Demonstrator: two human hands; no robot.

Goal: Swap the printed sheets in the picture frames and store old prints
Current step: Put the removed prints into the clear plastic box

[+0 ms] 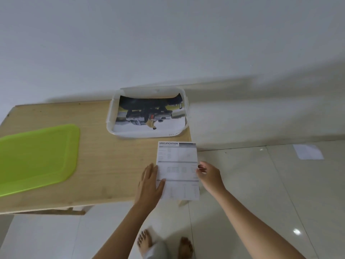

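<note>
a white sheet (177,165) headed "specification", printed with grey tables, is at the near right corner of the wooden desk (97,165). its right edge reaches just past the desk's right edge. whether it lies flat on the wood or is lifted a little cannot be told.

both hands are on it. the left hand (149,184) is released, its fingers straight along the sheet's left edge and its thumb laid across the lower part of the page. the right hand (209,176) is grasping the sheet, pinching its right edge between thumb and fingertips about halfway up.

just beyond the sheet's top edge stands a clear plastic box (145,134), against the wall at the desk's far right corner. inside it lies a colour print (151,113), a dark photo seen upside down, its far edge curling up against the box's back wall.

a lime-green lid (37,157) lies flat on the left part of the desk, well apart from the box and partly cut off by the frame.

on the pale tiled floor (261,193) to the right, near the wall, lies a white paper (308,151). the person's bare feet (145,242) show at the bottom.
</note>
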